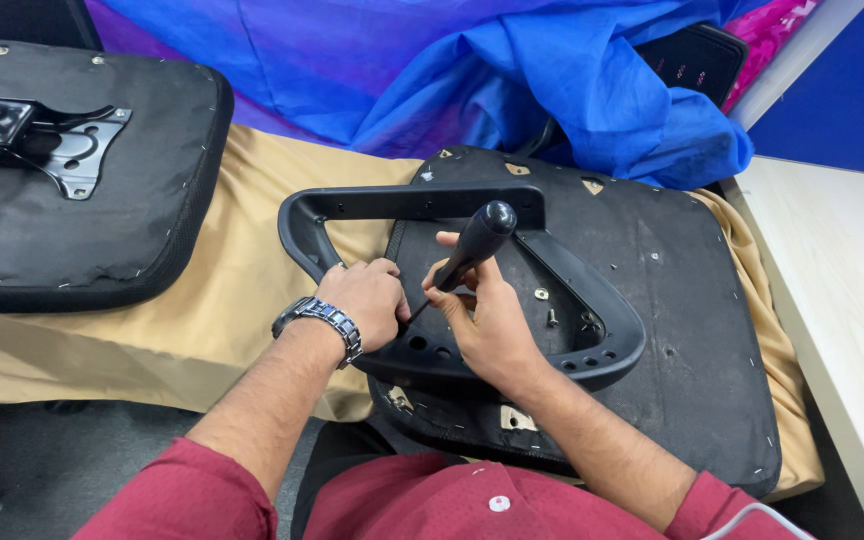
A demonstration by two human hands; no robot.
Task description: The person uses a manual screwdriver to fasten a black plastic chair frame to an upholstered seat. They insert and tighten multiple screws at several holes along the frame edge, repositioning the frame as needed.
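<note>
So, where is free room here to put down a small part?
Free: tan cloth between the two seat pans, and the pale table on the right. Crowded: the near seat pan, under the armrest, both hands, screwdriver.

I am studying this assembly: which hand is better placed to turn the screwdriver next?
Probably the right hand: it already grips the black screwdriver, tip down at the armrest. The left hand presses on the armrest frame.

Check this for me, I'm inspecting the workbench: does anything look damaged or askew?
The underside of the seat pad shows small torn patches in its black lining, with pale material exposed near the top edge and front edge. Loose screws lie inside the armrest frame.
</note>
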